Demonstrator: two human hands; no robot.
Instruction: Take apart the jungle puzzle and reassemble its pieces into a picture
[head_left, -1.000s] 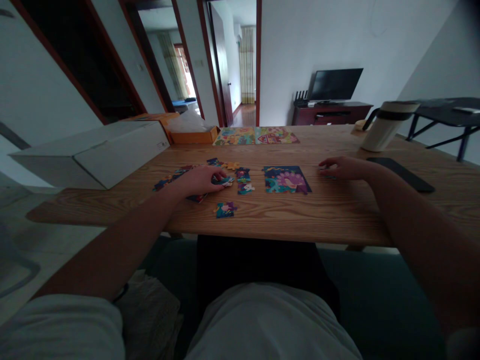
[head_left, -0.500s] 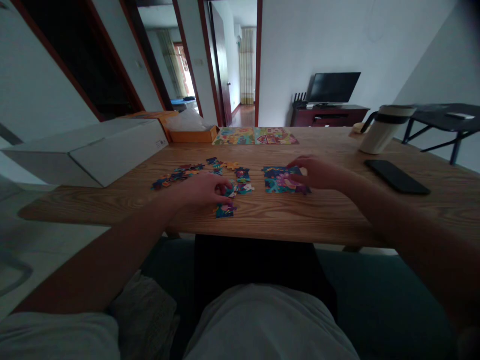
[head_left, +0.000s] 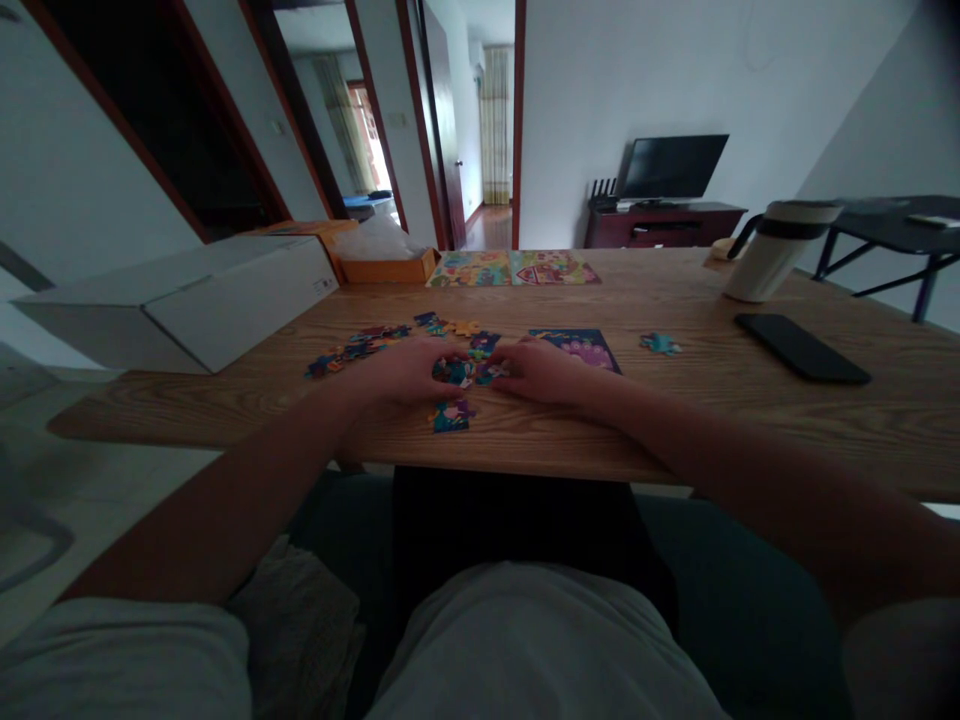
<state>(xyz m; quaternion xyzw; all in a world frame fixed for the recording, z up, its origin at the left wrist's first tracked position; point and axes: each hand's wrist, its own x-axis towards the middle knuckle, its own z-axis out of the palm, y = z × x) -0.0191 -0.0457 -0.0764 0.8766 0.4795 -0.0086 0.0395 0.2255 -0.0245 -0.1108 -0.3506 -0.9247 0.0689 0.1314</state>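
Head view: my left hand point(head_left: 401, 370) and right hand point(head_left: 538, 370) are positioned close together above the wooden table point(head_left: 675, 430), both partly closed and curved over a cluster of jigsaw pieces point(head_left: 456, 372) between them. Grip on any piece cannot be confirmed from this view. One loose piece point(head_left: 451, 416) lies just below the cluster. An assembled puzzle section point(head_left: 577, 348) lies just beyond my right hand.

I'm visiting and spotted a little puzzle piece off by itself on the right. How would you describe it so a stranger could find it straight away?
Start at the long wooden table and find the black phone lying towards its right end. Just left of the phone, before the dark blue jigsaw section, lies a small blue-green jigsaw piece. It stands out as the only piece lying apart on that side of the section.
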